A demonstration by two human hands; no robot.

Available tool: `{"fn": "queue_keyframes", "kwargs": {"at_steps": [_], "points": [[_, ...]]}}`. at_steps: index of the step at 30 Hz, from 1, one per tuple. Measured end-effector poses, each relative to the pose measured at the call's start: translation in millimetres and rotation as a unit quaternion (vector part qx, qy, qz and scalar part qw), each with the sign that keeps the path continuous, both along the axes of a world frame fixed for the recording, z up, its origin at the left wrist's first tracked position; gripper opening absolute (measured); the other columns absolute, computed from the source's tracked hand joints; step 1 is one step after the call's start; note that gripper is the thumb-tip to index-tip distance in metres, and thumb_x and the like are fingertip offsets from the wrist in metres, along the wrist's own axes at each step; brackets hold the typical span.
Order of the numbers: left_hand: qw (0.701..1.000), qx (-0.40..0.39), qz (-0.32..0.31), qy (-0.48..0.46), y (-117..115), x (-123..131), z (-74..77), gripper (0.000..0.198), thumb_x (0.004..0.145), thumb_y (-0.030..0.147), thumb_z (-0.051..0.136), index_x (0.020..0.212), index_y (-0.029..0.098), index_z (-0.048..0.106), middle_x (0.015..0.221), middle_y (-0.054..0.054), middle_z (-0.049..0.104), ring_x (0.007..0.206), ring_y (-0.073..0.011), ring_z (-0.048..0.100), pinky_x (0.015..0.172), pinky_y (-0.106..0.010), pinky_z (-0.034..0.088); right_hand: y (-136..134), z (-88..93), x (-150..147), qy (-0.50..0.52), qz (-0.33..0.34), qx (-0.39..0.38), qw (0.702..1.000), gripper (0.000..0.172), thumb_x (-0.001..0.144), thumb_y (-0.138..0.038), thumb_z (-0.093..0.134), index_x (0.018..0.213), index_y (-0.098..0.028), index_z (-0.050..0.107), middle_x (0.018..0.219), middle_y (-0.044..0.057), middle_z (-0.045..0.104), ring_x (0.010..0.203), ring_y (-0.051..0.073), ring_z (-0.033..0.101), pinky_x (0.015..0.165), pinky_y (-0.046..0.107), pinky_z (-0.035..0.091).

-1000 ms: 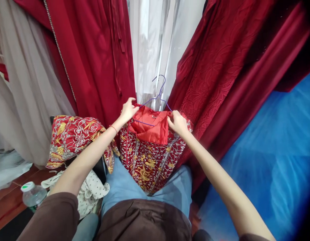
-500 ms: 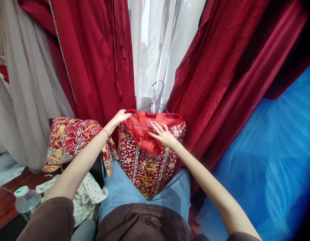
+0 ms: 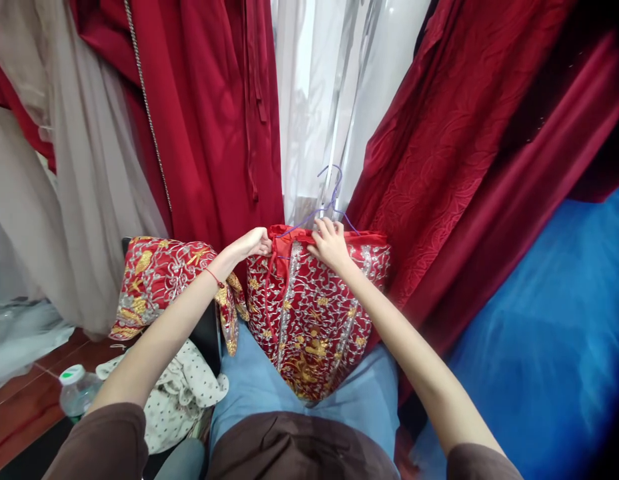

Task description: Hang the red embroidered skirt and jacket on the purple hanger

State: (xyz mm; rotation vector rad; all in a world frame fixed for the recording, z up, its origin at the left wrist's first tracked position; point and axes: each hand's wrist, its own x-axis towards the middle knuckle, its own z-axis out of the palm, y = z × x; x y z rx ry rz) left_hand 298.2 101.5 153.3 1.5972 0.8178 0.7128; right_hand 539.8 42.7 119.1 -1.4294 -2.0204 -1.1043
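A red garment (image 3: pixel 314 313) with gold and silver embroidery lies over my lap, its top edge on a thin purple wire hanger (image 3: pixel 331 200). My left hand (image 3: pixel 252 241) is closed on the garment's top left corner. My right hand (image 3: pixel 329 241) pinches the top edge near the middle, just under the hanger's hook. The red lining shows only as a thin strip along the top.
A second embroidered red piece (image 3: pixel 164 277) is draped over a dark chair at my left. Dark red gowns (image 3: pixel 209 113), white sheer fabric (image 3: pixel 329 100) and beige tulle (image 3: pixel 64 173) hang close ahead. A blue sheet (image 3: pixel 549 347) lies at right. A water bottle (image 3: pixel 77 393) and dotted cloth (image 3: pixel 182 397) sit lower left.
The embroidered front has been drawn up over the red lining, closing the garment's opening. My right hand moved from the lining up to the top edge by the hanger.
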Motion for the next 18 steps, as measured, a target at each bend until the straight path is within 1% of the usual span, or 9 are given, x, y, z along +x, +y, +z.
{"fn": "queue_keyframes", "kwargs": {"at_steps": [3, 5, 6, 8, 10, 11, 13, 16, 18], "points": [[0.988, 0.074, -0.083, 0.109, -1, -12, 5.2, 0.004, 0.076, 0.023, 0.053, 0.077, 0.019, 0.053, 0.066, -0.008, 0.069, 0.060, -0.0191, 0.064, 0.067, -0.033, 0.051, 2, -4.1, -4, -0.032, 0.005, -0.003, 0.999, 0.024, 0.094, -0.025, 0.052, 0.107, -0.014, 0.068, 0.140, 0.023, 0.054, 0.131, 0.036, 0.041, 0.101, 0.055, 0.032], [0.952, 0.212, -0.051, 0.216, -4, -14, 8.4, 0.021, 0.074, 0.030, 0.067, 0.089, 0.019, 0.057, 0.070, -0.007, 0.070, 0.069, -0.0241, 0.067, 0.070, -0.035, 0.050, 2, -3.7, -4, -0.037, 0.001, 0.005, 0.999, 0.025, 0.097, -0.025, 0.046, 0.107, -0.017, 0.068, 0.141, 0.021, 0.053, 0.132, 0.034, 0.041, 0.102, 0.054, 0.031], [0.917, 0.295, -0.002, 0.269, -6, -13, 9.8, 0.031, 0.069, 0.033, 0.075, 0.092, 0.019, 0.060, 0.072, -0.007, 0.069, 0.075, -0.0267, 0.068, 0.072, -0.035, 0.050, 1, -2.5, -3, -0.037, 0.000, 0.009, 0.999, 0.026, 0.099, -0.025, 0.044, 0.107, -0.018, 0.068, 0.142, 0.020, 0.053, 0.132, 0.033, 0.041, 0.102, 0.054, 0.031], [0.820, 0.450, 0.104, 0.338, -10, -7, 11.7, 0.044, 0.061, 0.040, 0.086, 0.092, 0.018, 0.065, 0.082, -0.011, 0.069, 0.090, -0.0322, 0.067, 0.078, -0.036, 0.048, -1, 1.6, -2, -0.037, 0.006, 0.014, 0.999, 0.026, 0.099, -0.027, 0.045, 0.105, -0.020, 0.069, 0.144, 0.018, 0.052, 0.134, 0.033, 0.040, 0.102, 0.054, 0.030], [0.739, 0.557, 0.146, 0.351, -11, 0, 11.6, 0.046, 0.060, 0.046, 0.088, 0.089, 0.016, 0.070, 0.100, -0.016, 0.068, 0.106, -0.0359, 0.062, 0.085, -0.037, 0.045, -4, 7.1, 0, -0.035, 0.020, 0.013, 0.999, 0.023, 0.098, -0.028, 0.048, 0.101, -0.022, 0.070, 0.147, 0.017, 0.050, 0.137, 0.034, 0.038, 0.103, 0.056, 0.029], [0.716, 0.593, 0.138, 0.342, -10, 3, 10.5, 0.044, 0.064, 0.048, 0.086, 0.089, 0.015, 0.071, 0.107, -0.017, 0.066, 0.111, -0.0359, 0.060, 0.088, -0.037, 0.044, -5, 10.2, 0, -0.033, 0.030, 0.010, 0.999, 0.021, 0.097, -0.027, 0.050, 0.100, -0.022, 0.071, 0.149, 0.016, 0.049, 0.138, 0.034, 0.037, 0.104, 0.057, 0.028], [0.708, 0.626, 0.095, 0.313, -5, 5, 5.6, 0.039, 0.074, 0.048, 0.080, 0.095, 0.015, 0.071, 0.113, -0.016, 0.065, 0.111, -0.0317, 0.059, 0.088, -0.034, 0.043, -6, 15.9, -1, -0.036, 0.057, -0.003, 0.998, 0.020, 0.096, -0.025, 0.051, 0.097, -0.021, 0.071, 0.150, 0.015, 0.048, 0.139, 0.035, 0.038, 0.105, 0.058, 0.028], [0.756, 0.595, 0.042, 0.271, 7, 4, -7.2, 0.031, 0.091, 0.045, 0.063, 0.105, 0.018, 0.067, 0.100, -0.010, 0.069, 0.092, -0.0233, 0.065, 0.078, -0.028, 0.043, -3, 20.5, -6, -0.047, 0.092, -0.019, 0.994, 0.024, 0.098, -0.026, 0.047, 0.095, -0.020, 0.070, 0.143, 0.016, 0.056, 0.135, 0.032, 0.044, 0.108, 0.059, 0.026], [0.783, 0.572, 0.049, 0.239, 14, 5, -17.1, 0.028, 0.098, 0.043, 0.052, 0.105, 0.019, 0.065, 0.091, -0.007, 0.071, 0.083, -0.0213, 0.066, 0.073, -0.026, 0.041, 0, 19.5, -11, -0.044, 0.095, -0.015, 0.994, 0.027, 0.099, -0.026, 0.044, 0.096, -0.019, 0.070, 0.137, 0.017, 0.059, 0.133, 0.031, 0.047, 0.110, 0.058, 0.026]]}}
